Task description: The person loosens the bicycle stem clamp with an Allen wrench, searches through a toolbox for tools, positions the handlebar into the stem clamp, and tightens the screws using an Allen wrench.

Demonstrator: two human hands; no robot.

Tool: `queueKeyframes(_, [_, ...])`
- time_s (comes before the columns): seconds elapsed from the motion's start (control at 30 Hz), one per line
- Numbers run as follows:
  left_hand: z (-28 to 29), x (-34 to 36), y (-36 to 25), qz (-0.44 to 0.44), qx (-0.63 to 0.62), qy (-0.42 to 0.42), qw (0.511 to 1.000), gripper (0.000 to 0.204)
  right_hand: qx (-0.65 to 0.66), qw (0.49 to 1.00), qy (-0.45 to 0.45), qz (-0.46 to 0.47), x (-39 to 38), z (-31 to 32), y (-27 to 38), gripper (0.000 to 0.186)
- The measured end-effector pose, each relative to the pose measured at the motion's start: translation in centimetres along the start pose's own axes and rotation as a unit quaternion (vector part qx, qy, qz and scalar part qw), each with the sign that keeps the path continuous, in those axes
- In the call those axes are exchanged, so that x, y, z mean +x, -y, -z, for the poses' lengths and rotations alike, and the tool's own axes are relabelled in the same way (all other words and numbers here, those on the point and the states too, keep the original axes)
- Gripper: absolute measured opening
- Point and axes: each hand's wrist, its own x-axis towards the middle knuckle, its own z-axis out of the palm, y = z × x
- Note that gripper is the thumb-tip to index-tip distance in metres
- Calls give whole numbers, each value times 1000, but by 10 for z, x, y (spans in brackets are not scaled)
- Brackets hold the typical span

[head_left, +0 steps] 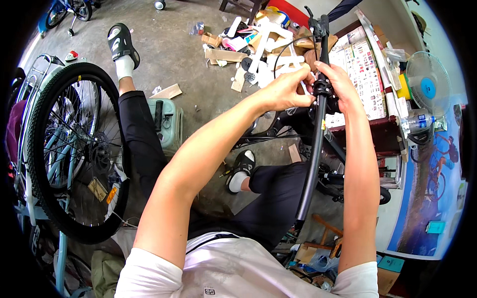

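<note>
The black handlebar (312,159) is lying between the person's two arms, with a small black clamp (323,89) sitting around it; the right hand (342,84) is holding the bar close to the clamp, and its thumb is resting on the bar; the left hand (285,90) is bending its thumb and fingers in close to the clamp, but I cannot tell if it is pinching anything; a big wheel (99,151) is standing at the left; a green box (172,124) is sitting beside the left leg (139,129).

Smooth metal h'bar (315,146), concrete flr (166,42), glossy plast. bottle (419,123)
</note>
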Motion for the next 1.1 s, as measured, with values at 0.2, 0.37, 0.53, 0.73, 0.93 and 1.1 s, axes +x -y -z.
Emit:
queueKeyframes(0.2, [5, 4, -7, -12, 68, 14, 998, 36, -20, 999, 22, 28, 5, 7, -1, 37])
queueKeyframes(0.37, [0, -4, -3, 7, 102, 26, 994, 41, -4, 999, 42, 28, 6, 2, -1, 38])
queueKeyframes(0.53, [-9, -8, -3, 71, -39, 12, 997, 33, -13, 999, 28, 18, 3, 6, -5, 38])
queueKeyframes(0.73, [-10, -11, 1, 5, 33, -22, 999, 32, -29, 999, 2, 25, -8, -2, 6, 38])
queueKeyframes(0.93, [-6, -8, -1, 35, 36, -4, 999, 32, -26, 999, 41, 19, -1, 3, 4, 38])
queueKeyframes(1.1, [-26, -19, 1, 85, -156, -59, 982, 36, 16, 999, 32, 12, 1, 5, 1, 34])
